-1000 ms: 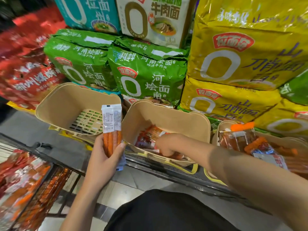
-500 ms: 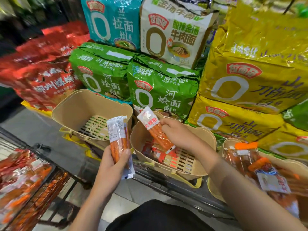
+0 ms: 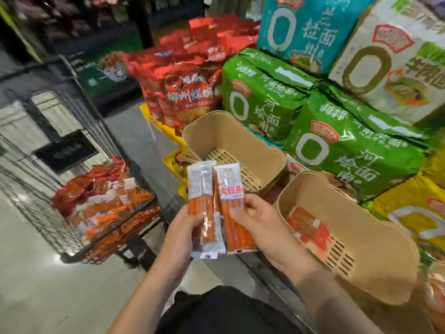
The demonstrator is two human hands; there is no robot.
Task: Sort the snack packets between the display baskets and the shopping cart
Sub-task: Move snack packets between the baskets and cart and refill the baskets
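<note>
1. Both hands hold snack packets upright, side by side, in front of the body: the left hand has its grip curled round the lower part of a packet turned with its white printed back to the camera, perhaps two packets together, I cannot tell; the right hand pinches a packet with red characters at its middle.
2. The two packets touch along their long edges, above the gap between the shopping cart and the shelf.
3. The cart stands to the left and already carries a heap of orange and red packets.
4. On the shelf's front edge stand two tan baskets: the far basket shows only its slotted bottom, and the near basket keeps a few red packets inside.
5. I judge that the packets are being gathered into one hand, or compared, before they go to the cart or a basket.
6. Risk: the wrappers look smooth, so one packet can slide out during the handover and fall on the floor between cart and shelf.
7. Risk: the packets look nearly the same, so one may go to the wrong place if the label is not read.
</note>
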